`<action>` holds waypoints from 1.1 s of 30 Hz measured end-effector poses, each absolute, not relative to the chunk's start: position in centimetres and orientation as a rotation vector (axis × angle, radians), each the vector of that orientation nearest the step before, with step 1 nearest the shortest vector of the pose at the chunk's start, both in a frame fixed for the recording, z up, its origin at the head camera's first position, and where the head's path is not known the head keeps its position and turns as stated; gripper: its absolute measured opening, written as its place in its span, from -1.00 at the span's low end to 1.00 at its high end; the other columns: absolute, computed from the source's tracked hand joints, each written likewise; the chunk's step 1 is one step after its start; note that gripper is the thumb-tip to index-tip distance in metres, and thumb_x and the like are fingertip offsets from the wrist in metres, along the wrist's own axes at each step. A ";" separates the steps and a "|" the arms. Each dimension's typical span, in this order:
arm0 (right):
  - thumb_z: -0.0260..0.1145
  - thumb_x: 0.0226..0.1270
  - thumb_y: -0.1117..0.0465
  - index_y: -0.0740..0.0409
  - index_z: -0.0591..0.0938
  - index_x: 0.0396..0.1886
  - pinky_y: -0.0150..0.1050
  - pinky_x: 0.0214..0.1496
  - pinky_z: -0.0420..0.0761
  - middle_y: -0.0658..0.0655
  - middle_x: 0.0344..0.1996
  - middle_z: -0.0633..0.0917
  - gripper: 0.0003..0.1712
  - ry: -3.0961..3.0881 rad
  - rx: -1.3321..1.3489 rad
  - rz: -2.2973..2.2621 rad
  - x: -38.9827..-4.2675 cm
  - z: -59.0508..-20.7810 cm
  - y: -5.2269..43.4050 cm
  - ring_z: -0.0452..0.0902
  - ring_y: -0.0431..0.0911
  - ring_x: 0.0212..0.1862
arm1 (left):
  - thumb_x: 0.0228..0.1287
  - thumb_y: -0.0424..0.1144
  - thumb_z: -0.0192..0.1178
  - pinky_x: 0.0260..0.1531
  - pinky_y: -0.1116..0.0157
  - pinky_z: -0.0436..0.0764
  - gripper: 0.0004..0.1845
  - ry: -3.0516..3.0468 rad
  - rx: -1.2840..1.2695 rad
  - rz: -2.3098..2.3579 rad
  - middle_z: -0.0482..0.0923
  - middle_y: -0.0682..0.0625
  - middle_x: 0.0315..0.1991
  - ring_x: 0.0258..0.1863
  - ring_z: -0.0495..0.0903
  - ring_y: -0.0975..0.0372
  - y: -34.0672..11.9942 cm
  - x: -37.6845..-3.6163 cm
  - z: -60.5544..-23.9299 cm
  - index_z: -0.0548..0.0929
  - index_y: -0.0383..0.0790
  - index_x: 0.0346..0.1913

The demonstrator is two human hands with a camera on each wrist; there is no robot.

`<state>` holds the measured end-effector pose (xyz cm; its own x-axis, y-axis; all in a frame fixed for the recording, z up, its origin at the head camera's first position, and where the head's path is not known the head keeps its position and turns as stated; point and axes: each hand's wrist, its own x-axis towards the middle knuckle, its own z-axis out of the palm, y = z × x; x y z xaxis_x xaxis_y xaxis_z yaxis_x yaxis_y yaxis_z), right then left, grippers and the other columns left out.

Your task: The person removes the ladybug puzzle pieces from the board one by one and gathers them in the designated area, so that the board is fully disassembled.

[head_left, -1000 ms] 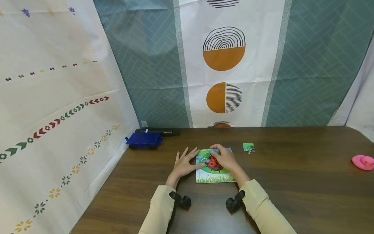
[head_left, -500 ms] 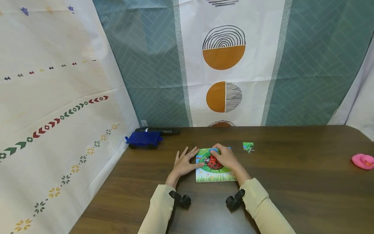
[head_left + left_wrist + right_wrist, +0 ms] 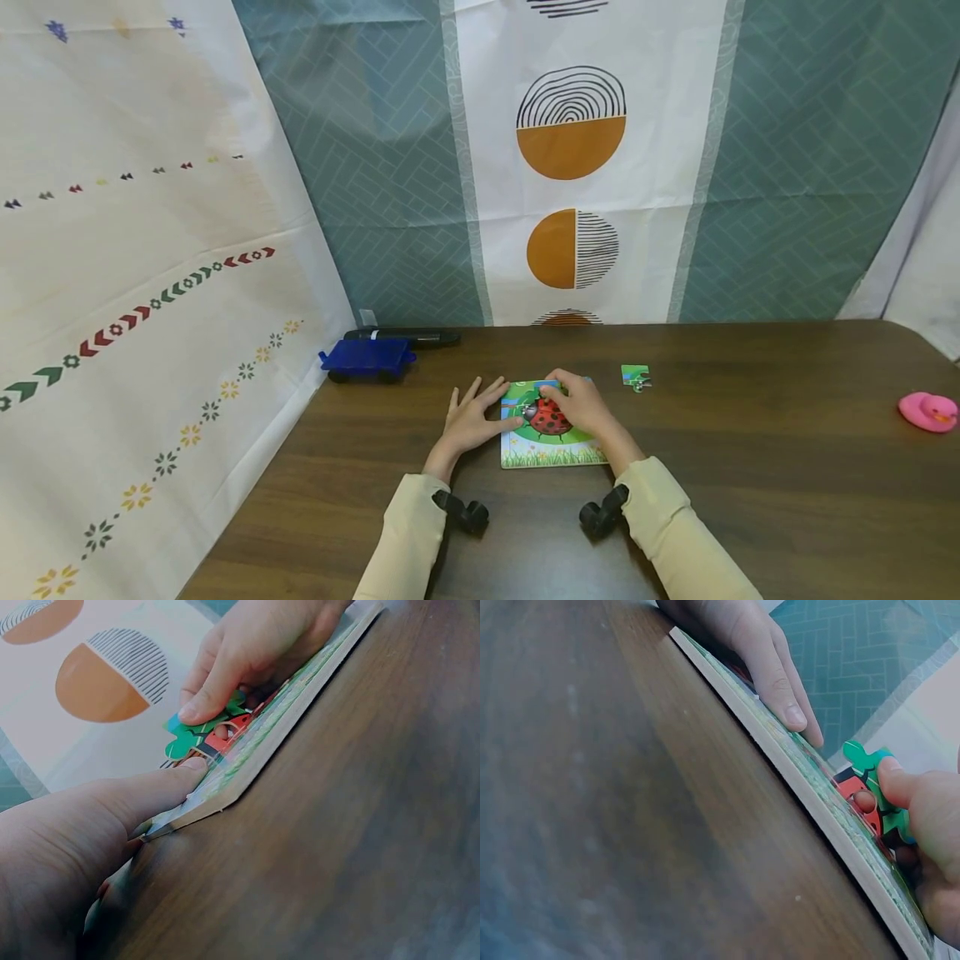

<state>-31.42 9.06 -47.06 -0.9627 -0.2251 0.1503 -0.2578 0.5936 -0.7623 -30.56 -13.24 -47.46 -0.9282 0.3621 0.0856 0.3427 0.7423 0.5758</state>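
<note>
A square ladybug jigsaw puzzle (image 3: pixel 555 454) lies flat on the table, its thick pale edge showing in both wrist views. My left hand (image 3: pixel 468 423) rests along its left side, fingers spread and thumb on the picture. My right hand (image 3: pixel 583 406) reaches over the upper right part and pinches a green and red puzzle piece (image 3: pixel 214 729). In the right wrist view that puzzle piece (image 3: pixel 874 784) is tilted up from the board, and a fingertip shows through a notch in it. Another green and blue puzzle piece (image 3: pixel 636 377) lies apart on the table, right of the board.
A blue toy cart (image 3: pixel 369 357) stands at the back left, with a black marker-like stick (image 3: pixel 420 338) behind it. A pink rubber duck (image 3: pixel 928 412) sits near the right side. Patterned cloths (image 3: pixel 375 167) hang behind and left of the table.
Both hands keep nearly the same place on the puzzle. The whole head view has shifted very slightly; no object has visibly moved.
</note>
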 end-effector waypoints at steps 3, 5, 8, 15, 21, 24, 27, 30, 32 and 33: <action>0.12 0.51 0.08 0.07 0.60 -0.11 -0.23 -0.25 0.49 0.14 -0.22 0.72 -0.79 -2.766 0.411 1.358 -31.4 -47.0 9.0 0.55 -0.11 -0.28 | 0.19 0.17 0.28 0.48 -0.26 -0.35 -0.20 2.904 0.588 0.950 0.17 0.08 0.52 0.58 -0.09 -0.07 -13.3 -30.6 -47.5 0.31 0.02 0.47; 0.09 0.52 0.08 0.08 0.58 -0.14 -0.26 -0.28 0.48 0.12 -0.28 0.71 -0.79 -2.756 0.406 1.388 -31.4 -46.9 9.0 0.53 -0.13 -0.33 | 0.19 0.17 0.28 0.48 -0.25 -0.36 -0.20 2.904 0.583 0.946 0.17 0.09 0.53 0.59 -0.10 -0.06 -13.3 -30.6 -47.5 0.31 0.04 0.47; 0.04 0.55 0.08 0.09 0.54 -0.19 -0.29 -0.31 0.46 0.10 -0.35 0.71 -0.78 -2.736 0.407 1.442 -31.5 -46.9 9.0 0.50 -0.15 -0.39 | 0.20 0.16 0.28 0.48 -0.25 -0.35 -0.21 2.911 0.580 0.940 0.16 0.09 0.53 0.59 -0.11 -0.05 -13.3 -30.7 -47.6 0.31 0.05 0.47; 0.07 0.54 0.08 0.09 0.53 -0.24 -0.29 -0.30 0.45 0.07 -0.35 0.72 -0.79 -2.728 0.408 1.465 -31.4 -46.8 9.0 0.50 -0.17 -0.37 | 0.19 0.16 0.28 0.48 -0.26 -0.34 -0.21 2.912 0.574 0.945 0.17 0.10 0.52 0.59 -0.09 -0.05 -13.3 -30.7 -47.6 0.31 0.04 0.47; 0.12 0.50 0.09 0.13 0.55 -0.16 -0.27 -0.23 0.55 0.14 -0.32 0.75 -0.80 -2.653 0.316 1.597 -31.4 -46.8 9.4 0.62 -0.12 -0.27 | 0.20 0.17 0.27 0.48 -0.25 -0.36 -0.21 2.901 0.584 0.954 0.16 0.11 0.52 0.59 -0.10 -0.05 -13.0 -30.5 -47.5 0.31 0.04 0.47; 0.17 0.48 0.11 0.16 0.52 -0.05 -0.26 -0.21 0.60 0.20 -0.26 0.76 -0.77 -2.582 0.258 1.711 -31.4 -46.9 9.6 0.66 -0.09 -0.23 | 0.21 0.19 0.26 0.49 -0.24 -0.36 -0.21 2.900 0.590 0.944 0.16 0.10 0.53 0.59 -0.11 -0.03 -12.9 -30.6 -47.6 0.31 0.05 0.47; 0.21 0.45 0.13 0.20 0.47 0.03 -0.27 -0.18 0.63 0.25 -0.23 0.76 -0.71 -2.492 0.228 1.849 -31.4 -46.9 9.9 0.69 -0.06 -0.20 | 0.21 0.19 0.26 0.49 -0.23 -0.36 -0.21 2.905 0.592 0.938 0.16 0.10 0.53 0.59 -0.10 -0.03 -12.9 -30.7 -47.7 0.31 0.05 0.47; 0.23 0.43 0.12 0.23 0.45 0.06 -0.29 -0.16 0.63 0.24 -0.25 0.76 -0.65 -2.431 0.250 1.908 -31.4 -46.8 10.0 0.70 -0.09 -0.20 | 0.21 0.18 0.26 0.49 -0.24 -0.35 -0.21 2.911 0.589 0.944 0.17 0.10 0.52 0.59 -0.10 -0.03 -13.0 -30.7 -47.7 0.31 0.04 0.47; 0.25 0.41 0.10 0.23 0.48 0.06 -0.31 -0.16 0.60 0.21 -0.25 0.77 -0.63 -2.421 0.252 1.895 -31.5 -46.7 10.1 0.68 -0.14 -0.21 | 0.20 0.17 0.27 0.49 -0.24 -0.35 -0.21 2.913 0.581 0.948 0.17 0.11 0.52 0.59 -0.10 -0.03 -13.2 -30.7 -47.7 0.32 0.04 0.46; 0.26 0.41 0.09 0.23 0.50 0.06 -0.30 -0.17 0.59 0.21 -0.25 0.77 -0.62 -2.417 0.254 1.887 -31.6 -46.7 10.2 0.67 -0.16 -0.22 | 0.20 0.17 0.27 0.49 -0.24 -0.36 -0.21 2.913 0.578 0.949 0.17 0.11 0.52 0.59 -0.10 -0.03 -13.2 -30.7 -47.7 0.31 0.05 0.47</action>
<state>-31.58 10.18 -46.67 -0.9843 -0.0899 0.1519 -0.1692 0.2353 -0.9571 -30.66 -13.21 -47.68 -0.9310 0.3538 0.0903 0.3390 0.7458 0.5734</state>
